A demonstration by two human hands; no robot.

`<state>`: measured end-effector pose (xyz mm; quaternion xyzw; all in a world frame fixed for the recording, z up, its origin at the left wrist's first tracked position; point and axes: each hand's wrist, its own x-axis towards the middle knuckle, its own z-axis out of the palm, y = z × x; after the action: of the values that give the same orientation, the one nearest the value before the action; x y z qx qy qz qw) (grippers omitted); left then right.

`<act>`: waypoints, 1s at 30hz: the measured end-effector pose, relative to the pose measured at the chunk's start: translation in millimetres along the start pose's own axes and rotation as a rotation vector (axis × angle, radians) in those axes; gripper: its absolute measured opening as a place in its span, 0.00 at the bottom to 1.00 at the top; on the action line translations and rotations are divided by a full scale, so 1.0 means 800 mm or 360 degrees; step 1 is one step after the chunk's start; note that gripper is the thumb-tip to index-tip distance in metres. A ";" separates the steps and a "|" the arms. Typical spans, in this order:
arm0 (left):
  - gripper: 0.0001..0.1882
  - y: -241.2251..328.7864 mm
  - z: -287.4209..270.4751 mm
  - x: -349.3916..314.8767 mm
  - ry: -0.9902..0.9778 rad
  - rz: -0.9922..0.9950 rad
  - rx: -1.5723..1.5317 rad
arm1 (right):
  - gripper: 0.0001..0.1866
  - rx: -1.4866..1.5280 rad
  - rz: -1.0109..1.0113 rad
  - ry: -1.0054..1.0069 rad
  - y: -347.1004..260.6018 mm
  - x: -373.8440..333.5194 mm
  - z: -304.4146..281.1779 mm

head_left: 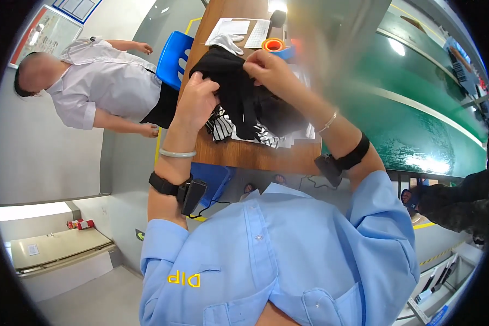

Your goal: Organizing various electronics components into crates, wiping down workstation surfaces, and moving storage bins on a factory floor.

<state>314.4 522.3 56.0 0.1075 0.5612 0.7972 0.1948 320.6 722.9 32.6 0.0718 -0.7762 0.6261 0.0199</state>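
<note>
Both my hands hold a black garment [238,92] lifted over a wooden table [244,155]. My left hand [196,100] grips its left edge, fingers curled into the cloth. My right hand [269,70] pinches the top of the fabric near its upper right. Under the black garment lies a black-and-white striped cloth [223,127] on the table, partly hidden. Each forearm carries a black strap with a small device, and each wrist wears a bracelet.
A person in a white shirt [106,81] stands at the left beside a blue chair [174,57]. White papers [239,30] and an orange-and-blue tape roll [274,46] lie at the table's far end. A green surface [418,119] runs along the right.
</note>
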 end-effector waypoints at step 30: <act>0.27 0.001 -0.055 -0.071 -0.0059 -0.0051 -0.0353 | 0.13 -0.0311 -0.0223 0.0162 -0.028 -0.099 -0.088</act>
<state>348.6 459.9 44.1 0.0909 0.4674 0.8491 0.2286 398.0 794.1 59.7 0.0917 -0.8246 0.5473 0.1098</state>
